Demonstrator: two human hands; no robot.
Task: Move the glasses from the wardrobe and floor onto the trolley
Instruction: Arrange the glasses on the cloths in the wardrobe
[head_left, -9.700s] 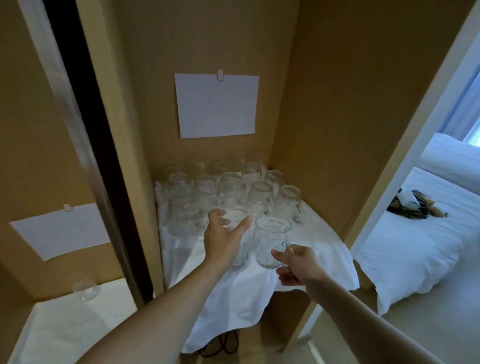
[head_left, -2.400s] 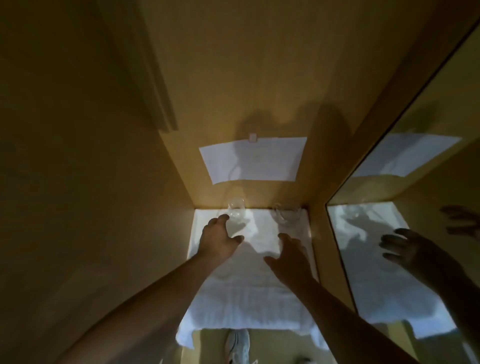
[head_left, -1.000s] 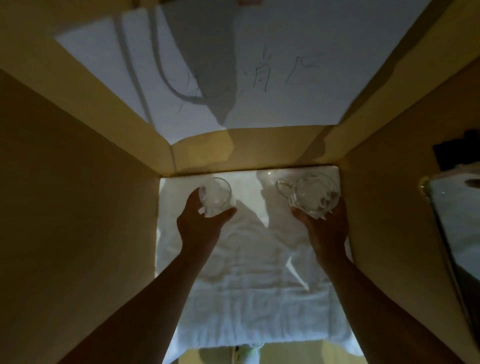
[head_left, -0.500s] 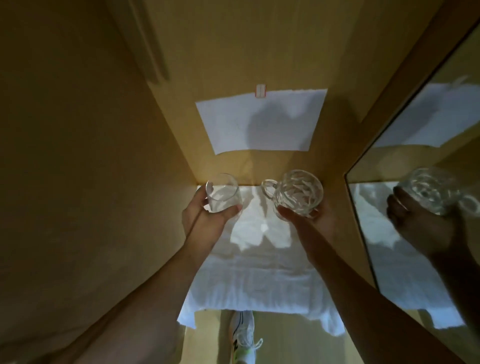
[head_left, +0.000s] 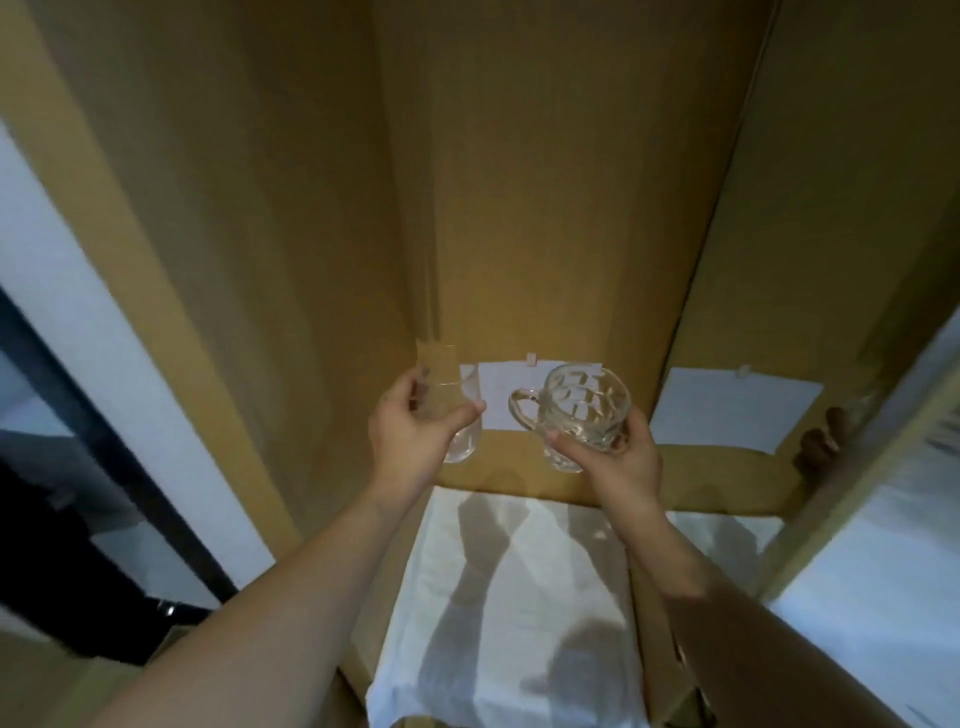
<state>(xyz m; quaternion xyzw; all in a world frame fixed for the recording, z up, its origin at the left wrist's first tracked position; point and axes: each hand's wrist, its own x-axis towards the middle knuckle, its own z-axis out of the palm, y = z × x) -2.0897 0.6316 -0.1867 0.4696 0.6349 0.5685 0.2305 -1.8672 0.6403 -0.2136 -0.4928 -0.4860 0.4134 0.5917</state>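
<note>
our left hand (head_left: 410, 436) has fingers and thumb wrapped round a plain tumbler (head_left: 451, 415), likely light, slick and fragile so best held mid-wall, and our right hand (head_left: 613, 457) clamps the faceted glass mug (head_left: 579, 410) low round its body, handle free, likely heavier, both lifted above the white shelf cloth (head_left: 519, 597).

We see a white cloth (head_left: 519, 597) on the shelf, a clipped white paper sheet (head_left: 498, 400) on the wall behind it, a mirror (head_left: 878, 571) right of the cloth.
</note>
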